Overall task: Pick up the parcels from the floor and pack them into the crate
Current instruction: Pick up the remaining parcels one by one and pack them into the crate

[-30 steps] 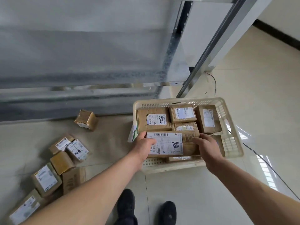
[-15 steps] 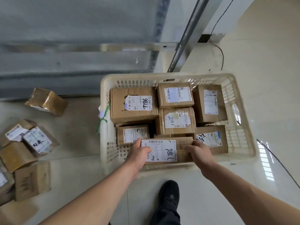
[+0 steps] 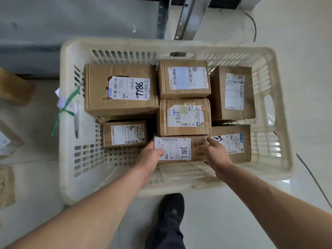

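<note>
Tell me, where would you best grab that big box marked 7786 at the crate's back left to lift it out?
Probably by its two short ends, from above. The big box lies flat on top of others, its left end near the crate wall and its right end against a neighbouring parcel.

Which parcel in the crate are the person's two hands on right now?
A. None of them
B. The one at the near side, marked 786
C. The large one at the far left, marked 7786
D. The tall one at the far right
B: the left hand and the right hand grip the ends of the near parcel inside the crate.
</note>
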Demonstrator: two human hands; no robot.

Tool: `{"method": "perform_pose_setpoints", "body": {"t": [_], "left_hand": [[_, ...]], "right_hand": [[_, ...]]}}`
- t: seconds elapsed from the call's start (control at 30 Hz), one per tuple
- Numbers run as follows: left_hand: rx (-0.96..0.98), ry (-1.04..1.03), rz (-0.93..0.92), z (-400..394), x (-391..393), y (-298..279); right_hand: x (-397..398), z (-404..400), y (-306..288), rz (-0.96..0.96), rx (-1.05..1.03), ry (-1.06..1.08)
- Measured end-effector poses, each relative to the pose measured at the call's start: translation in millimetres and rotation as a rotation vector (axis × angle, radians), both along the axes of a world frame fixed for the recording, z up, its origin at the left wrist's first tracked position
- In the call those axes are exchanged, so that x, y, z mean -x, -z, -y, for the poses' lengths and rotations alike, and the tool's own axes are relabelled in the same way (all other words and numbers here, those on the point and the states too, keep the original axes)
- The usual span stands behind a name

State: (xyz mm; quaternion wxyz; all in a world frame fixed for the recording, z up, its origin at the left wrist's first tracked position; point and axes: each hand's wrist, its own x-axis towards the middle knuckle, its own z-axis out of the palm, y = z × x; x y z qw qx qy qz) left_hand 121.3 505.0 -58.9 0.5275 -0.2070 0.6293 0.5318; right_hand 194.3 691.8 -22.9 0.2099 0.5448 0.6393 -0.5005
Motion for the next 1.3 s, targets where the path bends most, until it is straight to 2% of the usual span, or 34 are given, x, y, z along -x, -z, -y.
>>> {"method": "perform_pose_setpoints", "body": {"t": [0.13, 0.27, 0.5, 0.77, 1.13, 1.3], "left_hand": [[-0.016, 0.008, 0.041, -5.4, -2.5, -0.3], [0.009, 0.113, 0.062, -2.8, 5.5, -7.3], [0.066, 0.075, 0.028, 16.1, 28.6, -48.8], [0.042, -0.028, -0.052, 65.4, 57.5, -151.6], [-0.041, -0.140, -0.139, 180.1, 110.2, -345.4], [0.004, -0.211, -0.172, 240.5, 128.5, -394.7]], "right_hand": [[2.2, -0.2, -4.3, 0.050, -0.061, -0.044], [4.6, -2.3, -11.5, 0.078, -0.050, -0.072], [22.2, 7.5, -49.3, 0.059, -0.085, -0.105], [57.2, 59.5, -133.6, -0.109, -0.104, -0.051], [105.9, 177.6, -305.5, -0.307, -0.114, 0.036], [131.5, 226.8, -364.2, -0.401, -0.105, 0.028]]}}
